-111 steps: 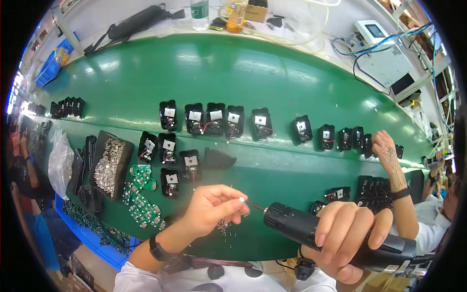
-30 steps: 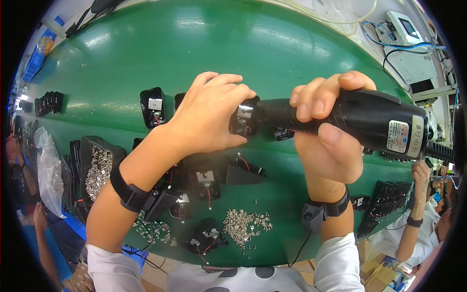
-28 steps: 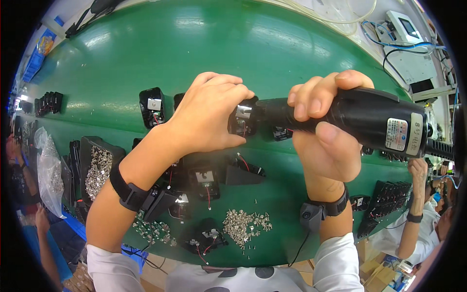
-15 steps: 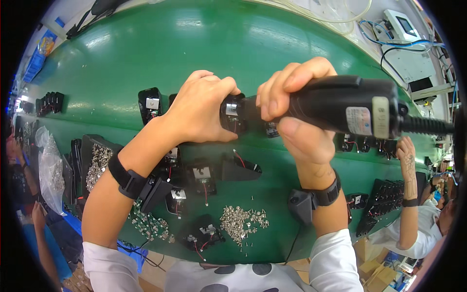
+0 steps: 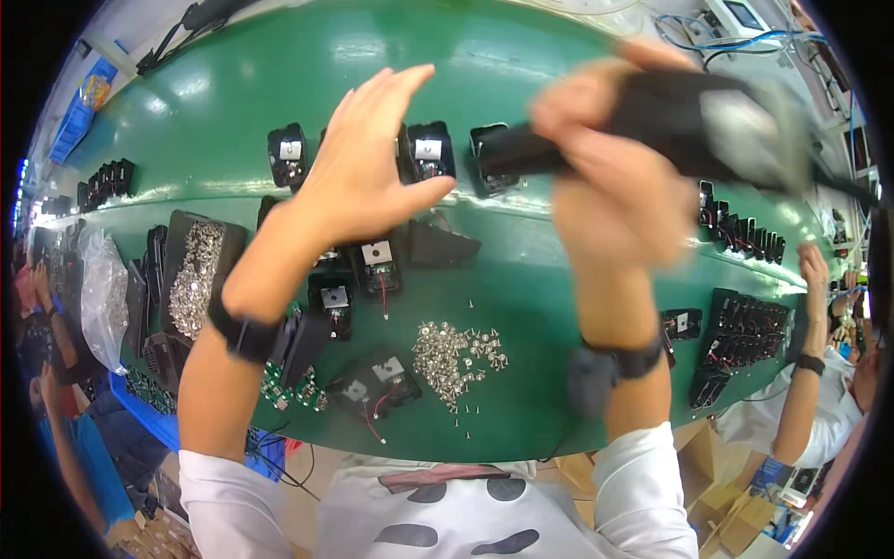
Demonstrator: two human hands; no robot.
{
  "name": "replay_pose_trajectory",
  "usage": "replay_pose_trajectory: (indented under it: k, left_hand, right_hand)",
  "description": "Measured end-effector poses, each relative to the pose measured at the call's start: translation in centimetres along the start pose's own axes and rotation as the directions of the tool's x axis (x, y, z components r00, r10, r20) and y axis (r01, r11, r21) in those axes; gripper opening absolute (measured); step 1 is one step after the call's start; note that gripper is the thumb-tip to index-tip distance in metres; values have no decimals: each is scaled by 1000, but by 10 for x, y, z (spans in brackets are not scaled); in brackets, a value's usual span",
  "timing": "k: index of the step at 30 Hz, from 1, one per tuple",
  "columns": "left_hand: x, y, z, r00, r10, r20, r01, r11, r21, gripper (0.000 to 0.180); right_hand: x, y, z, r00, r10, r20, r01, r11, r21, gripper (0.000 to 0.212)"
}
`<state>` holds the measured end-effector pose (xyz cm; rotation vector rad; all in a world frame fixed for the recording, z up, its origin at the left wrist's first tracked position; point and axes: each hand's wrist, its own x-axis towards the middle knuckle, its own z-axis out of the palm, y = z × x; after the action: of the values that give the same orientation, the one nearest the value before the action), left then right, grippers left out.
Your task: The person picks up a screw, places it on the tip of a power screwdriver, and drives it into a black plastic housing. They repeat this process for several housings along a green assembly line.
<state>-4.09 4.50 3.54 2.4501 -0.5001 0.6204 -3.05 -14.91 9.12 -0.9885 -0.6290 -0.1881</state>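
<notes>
My left hand point(image 5: 363, 172) is open, fingers stretched out and thumb apart, just left of a black plastic housing point(image 5: 431, 154) with a silver plate inside. My right hand point(image 5: 615, 163), smeared by motion, grips a black electric screwdriver point(image 5: 675, 116) lying roughly level, its cable running off to the right. The tool's tip end points left, in front of another black housing point(image 5: 489, 144). Between my forearms lies a loose pile of small silver screws point(image 5: 452, 359). Left of it are black housings with red wires point(image 5: 377, 265), partly behind my left wrist.
On the left stand a black tray of screws point(image 5: 197, 270) and a clear plastic bag point(image 5: 101, 298). Green circuit boards point(image 5: 293, 387) lie near the table's front edge. At right, a stack of black housings point(image 5: 745, 335) sits by another person's arm point(image 5: 801, 401).
My left hand has let go of the housing and opened. My right hand has moved up and right with the screwdriver, away from that housing. The view has shifted too.
</notes>
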Motion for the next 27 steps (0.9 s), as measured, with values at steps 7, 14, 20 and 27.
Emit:
replay_pose_trajectory:
  k: [7, 14, 20, 27]
  left_hand:
    - [-72, 90, 6, 888, 421, 185, -455, 862, 222, 14]
    - [-68, 83, 12, 877, 303, 373, -381, 912, 153, 8]
    - [-62, 81, 14, 944, 254, 212, -279, 955, 99, 19]
    - [-46, 98, -1, 712, -530, 460, 546, 6, -838, 13]
  right_hand:
    - [-39, -90, -16, 988, -80, 133, 93, 991, -92, 56]
    - [-55, -101, -18, 996, -81, 47, 80, 997, 25, 55]
    - [-51, -107, -27, 998, 3, 67, -7, 998, 60, 54]
    - [-47, -105, -27, 997, 15, -81, 5, 969, 246, 52]
